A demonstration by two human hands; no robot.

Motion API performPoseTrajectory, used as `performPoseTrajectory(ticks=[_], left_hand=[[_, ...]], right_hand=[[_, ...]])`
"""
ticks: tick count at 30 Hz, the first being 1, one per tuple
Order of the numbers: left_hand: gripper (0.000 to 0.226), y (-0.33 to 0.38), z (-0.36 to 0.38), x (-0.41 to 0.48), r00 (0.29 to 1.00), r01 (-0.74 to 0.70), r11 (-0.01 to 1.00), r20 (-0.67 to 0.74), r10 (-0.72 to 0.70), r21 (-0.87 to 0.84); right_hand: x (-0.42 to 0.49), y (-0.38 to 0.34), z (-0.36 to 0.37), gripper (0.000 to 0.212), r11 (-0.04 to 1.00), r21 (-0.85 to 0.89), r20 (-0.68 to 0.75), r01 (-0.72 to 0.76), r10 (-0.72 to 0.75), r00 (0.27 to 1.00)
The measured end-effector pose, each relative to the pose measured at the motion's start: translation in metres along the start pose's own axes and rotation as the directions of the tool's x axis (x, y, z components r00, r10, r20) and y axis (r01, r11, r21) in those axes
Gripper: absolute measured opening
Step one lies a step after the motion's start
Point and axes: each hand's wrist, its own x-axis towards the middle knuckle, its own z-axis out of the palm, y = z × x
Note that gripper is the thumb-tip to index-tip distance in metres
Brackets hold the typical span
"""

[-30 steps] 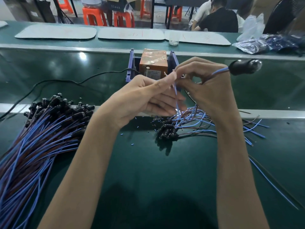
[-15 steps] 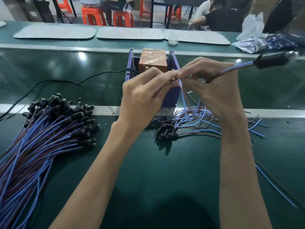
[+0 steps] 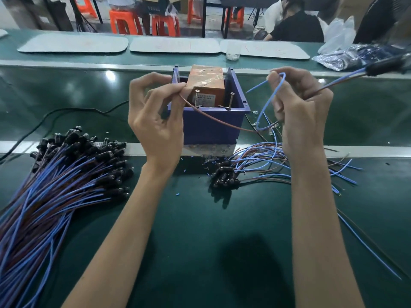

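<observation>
The thin brown wire (image 3: 213, 118) and thin blue wire (image 3: 270, 101) are spread apart in mid-air in front of the dark blue plastic box (image 3: 213, 130). Both look light, limp and springy, so they are best pinched near their ends. The left hand (image 3: 155, 121) pinches the brown tip, and the right hand (image 3: 300, 112) grips the blue loop.

Blk plug (image 3: 387, 66) blurred; L wire pile (image 3: 44, 196) cropped.

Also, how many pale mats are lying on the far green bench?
3. The left mat, the middle mat behind the blue box, and the right mat lie in a row. A pale corner at the picture's left edge may be a fourth.
</observation>
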Motion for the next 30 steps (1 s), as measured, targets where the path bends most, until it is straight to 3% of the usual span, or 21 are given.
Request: performPoseTrajectory(ticks=[5,13,21,30], left_hand=[[0.016,-0.009,-0.003,-0.003,0.987,0.161,0.983,0.004,-0.162,0.083],[0.015,-0.016,-0.004,-0.006,0.965,0.262,0.956,-0.012,-0.262,0.131],[0.017,-0.020,-0.007,-0.003,0.980,0.182,0.970,0.051,-0.192,0.164],[0.012,-0.021,-0.009,0.001,0.974,0.151,0.968,0.140,-0.180,0.199]], right_hand=[[0.001,0.006,0.001,0.014,0.996,0.021,-0.069,-0.082,0.083,0.994],[0.004,0.018,0.007,0.018,0.994,-0.106,-0.098,-0.024,0.014,0.995],[0.002,0.029,0.004,0.021,0.924,-0.379,-0.018,0.057,-0.069,0.997],[0.001,0.034,0.006,0.022,0.887,-0.459,0.048,0.052,-0.034,0.998]])
